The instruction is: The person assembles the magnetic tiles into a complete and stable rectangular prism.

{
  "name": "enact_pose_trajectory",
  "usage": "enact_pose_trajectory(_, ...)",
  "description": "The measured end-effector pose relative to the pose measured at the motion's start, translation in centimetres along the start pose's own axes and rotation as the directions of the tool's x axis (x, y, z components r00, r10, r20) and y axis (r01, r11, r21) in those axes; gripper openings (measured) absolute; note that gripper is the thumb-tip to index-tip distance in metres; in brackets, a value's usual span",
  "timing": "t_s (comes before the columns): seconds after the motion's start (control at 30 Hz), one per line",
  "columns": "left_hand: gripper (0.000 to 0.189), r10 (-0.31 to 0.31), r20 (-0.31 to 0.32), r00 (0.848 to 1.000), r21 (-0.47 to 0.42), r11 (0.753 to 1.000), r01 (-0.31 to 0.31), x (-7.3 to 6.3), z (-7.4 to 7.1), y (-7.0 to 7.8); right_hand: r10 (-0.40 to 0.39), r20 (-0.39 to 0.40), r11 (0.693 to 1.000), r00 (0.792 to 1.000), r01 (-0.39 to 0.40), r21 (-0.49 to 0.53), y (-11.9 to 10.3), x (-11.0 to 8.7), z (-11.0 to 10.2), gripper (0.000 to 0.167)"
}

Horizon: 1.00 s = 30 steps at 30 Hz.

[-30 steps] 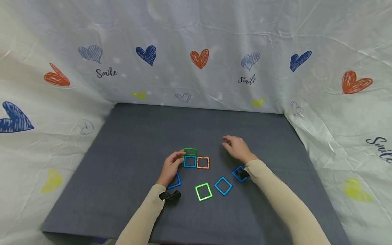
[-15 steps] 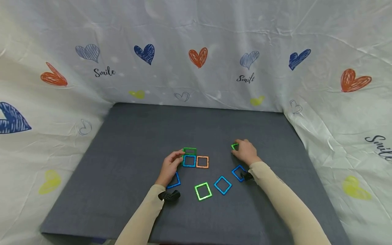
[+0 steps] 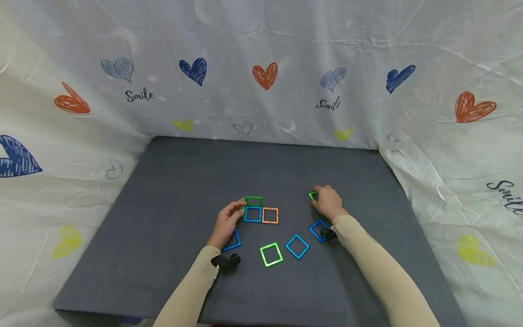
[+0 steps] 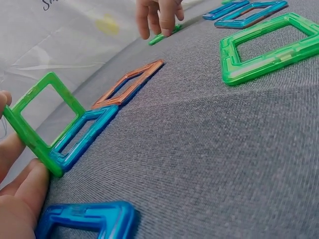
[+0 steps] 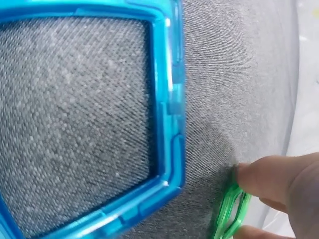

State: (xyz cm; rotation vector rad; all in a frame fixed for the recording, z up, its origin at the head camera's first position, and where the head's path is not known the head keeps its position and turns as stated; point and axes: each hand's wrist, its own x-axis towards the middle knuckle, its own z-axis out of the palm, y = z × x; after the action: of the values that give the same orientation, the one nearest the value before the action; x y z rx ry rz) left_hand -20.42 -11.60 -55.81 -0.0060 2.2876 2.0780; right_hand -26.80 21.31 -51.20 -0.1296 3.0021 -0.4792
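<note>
Fingers of the right hand [image 3: 328, 203] pinch a loose green square [image 3: 312, 195], well right of the blue square [image 3: 253, 221] beside which the left hand [image 3: 226, 223] grips a standing green square [image 4: 31, 135].

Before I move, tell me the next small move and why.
I'd probably bring the right hand and its pinched green tile towards the orange tile: that one lies flat beside the blue tile with no tile raised at its edge, while the left hand holds the raised green tile at the blue tile.
</note>
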Motion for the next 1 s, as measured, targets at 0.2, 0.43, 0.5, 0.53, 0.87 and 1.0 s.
enact_pose_trajectory(0.2,0.028,0.023,0.005,1.000,-0.005,1.000,-0.023,0.3,-0.1,-0.9,-0.044,0.067,0.994,0.997,0.037,0.104,0.5,0.4,-0.7,0.045)
enact_pose_trajectory(0.43,0.027,0.044,0.008,0.999,0.001,0.999,-0.044,0.4,-0.1,-1.0,-0.034,0.086,0.973,0.996,0.013,0.231,1.6,0.5,-1.9,0.043)
enact_pose_trajectory(0.5,0.027,0.049,0.007,0.999,0.006,0.999,-0.049,0.4,-0.1,-1.1,-0.018,0.077,0.970,0.997,-0.001,0.243,1.9,0.4,-2.2,0.043)
enact_pose_trajectory(0.53,0.027,0.049,0.006,0.999,0.008,0.999,-0.049,0.4,-0.2,-1.0,-0.014,0.072,0.969,0.997,-0.004,0.248,2.0,0.4,-2.4,0.043)
enact_pose_trajectory(0.87,0.027,0.039,0.007,0.999,-0.006,0.999,-0.039,0.5,-0.3,-0.7,0.016,0.017,0.973,1.000,-0.020,0.231,3.0,0.5,-2.7,0.044)
enact_pose_trajectory(1.0,0.027,0.030,0.003,1.000,-0.008,1.000,-0.030,0.3,-0.2,-0.9,0.022,0.003,0.973,1.000,-0.022,0.230,3.2,0.4,-2.5,0.044)
